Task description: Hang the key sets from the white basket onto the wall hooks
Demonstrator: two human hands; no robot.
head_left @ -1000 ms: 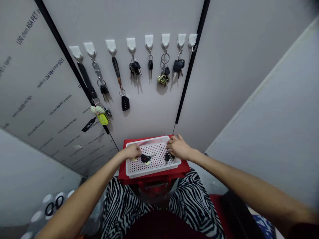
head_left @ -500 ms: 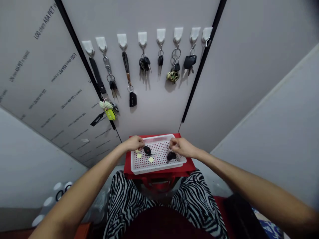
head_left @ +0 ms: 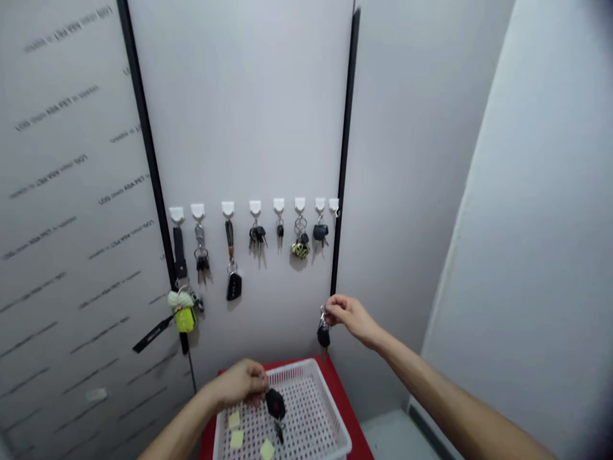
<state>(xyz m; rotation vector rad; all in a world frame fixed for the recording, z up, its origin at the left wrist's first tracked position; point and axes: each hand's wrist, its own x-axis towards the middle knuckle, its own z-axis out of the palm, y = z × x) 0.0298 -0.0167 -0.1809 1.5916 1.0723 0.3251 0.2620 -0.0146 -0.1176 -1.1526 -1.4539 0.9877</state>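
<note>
My right hand (head_left: 345,314) pinches the ring of a bunch of keys (head_left: 324,335) with a black head, which dangles in front of the wall, above the basket's far right corner. My left hand (head_left: 246,383) is closed on a second set of keys (head_left: 275,404) with a dark fob, held over the white basket (head_left: 330,409). Pale yellow paper squares (head_left: 236,439) lie on the basket's perforated floor. Higher up, white hooks (head_left: 255,207) form a row on the wall; the one at the far right (head_left: 334,205) carries no keys.
Several key sets hang from the other hooks, among them a black car fob (head_left: 234,285) on a braided strap and a bright yellow-green fob (head_left: 185,319) at far left. The basket rests on a red surface (head_left: 354,441). A side wall (head_left: 531,191) rises at right.
My right hand has lifted its keys out of the basket, up toward the wall. My left hand stays over the basket with its keys. The head view has tilted upward.
</note>
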